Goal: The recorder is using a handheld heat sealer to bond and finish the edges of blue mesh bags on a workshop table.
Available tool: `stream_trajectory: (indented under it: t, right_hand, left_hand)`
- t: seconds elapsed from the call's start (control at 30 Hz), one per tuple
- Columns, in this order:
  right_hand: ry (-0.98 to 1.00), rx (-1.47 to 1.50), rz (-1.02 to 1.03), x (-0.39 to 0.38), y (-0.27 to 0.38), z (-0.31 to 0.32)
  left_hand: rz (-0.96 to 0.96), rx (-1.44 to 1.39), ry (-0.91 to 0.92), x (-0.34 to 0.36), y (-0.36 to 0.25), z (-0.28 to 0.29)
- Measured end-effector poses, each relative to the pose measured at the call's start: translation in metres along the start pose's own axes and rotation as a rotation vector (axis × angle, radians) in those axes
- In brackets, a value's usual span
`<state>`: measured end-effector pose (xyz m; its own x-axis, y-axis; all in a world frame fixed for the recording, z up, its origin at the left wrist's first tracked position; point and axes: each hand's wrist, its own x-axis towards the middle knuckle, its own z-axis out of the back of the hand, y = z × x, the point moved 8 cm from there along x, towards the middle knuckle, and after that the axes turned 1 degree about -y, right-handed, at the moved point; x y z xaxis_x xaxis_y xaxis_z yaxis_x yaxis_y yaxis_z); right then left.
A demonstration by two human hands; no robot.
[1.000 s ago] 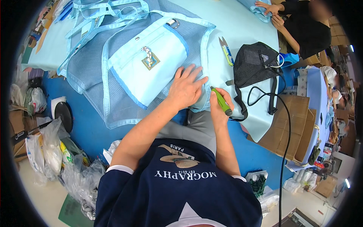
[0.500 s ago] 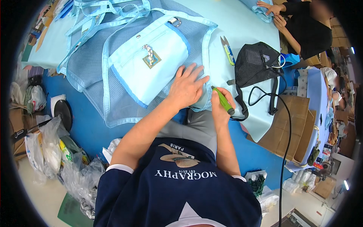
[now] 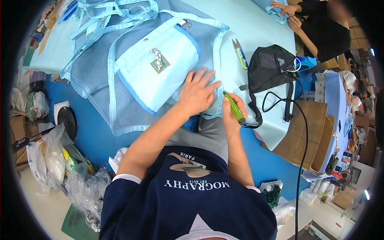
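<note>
Unmoved since earlier: left hand (image 3: 198,94) flat, fingers spread wide on mesh bag (image 3: 156,68); right hand (image 3: 231,116) fingers wrapped around green tool (image 3: 235,109), long axis pointing far-left at bag edge on tabletop (image 3: 260,24).

Sewing or bag-making workshop: long light-blue table (image 3: 256,24) with mesh bags (image 3: 132,76) and thread snips (image 3: 240,54); cardboard boxes (image 3: 308,136) right; plastic sacks (image 3: 52,160) lower left; co-worker upper right.

Mesh bag (image 3: 132,68) on table (image 3: 256,24); snips (image 3: 240,54) right; pouch (image 3: 270,68) beyond.
</note>
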<state>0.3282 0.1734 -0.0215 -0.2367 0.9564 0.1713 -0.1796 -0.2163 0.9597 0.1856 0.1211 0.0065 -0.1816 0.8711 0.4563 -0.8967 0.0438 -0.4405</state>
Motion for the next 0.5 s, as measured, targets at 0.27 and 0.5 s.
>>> stream_trajectory:
  t: [0.27,0.5]
  right_hand:
    - [0.017,-0.070,0.168,-0.001,0.010,0.000]
    - [-0.011,-0.029,0.007,0.000,-0.001,0.002]
  left_hand:
    - [0.001,-0.005,-0.003,0.000,-0.001,0.000]
    - [0.006,-0.006,0.006,0.000,0.000,-0.001]
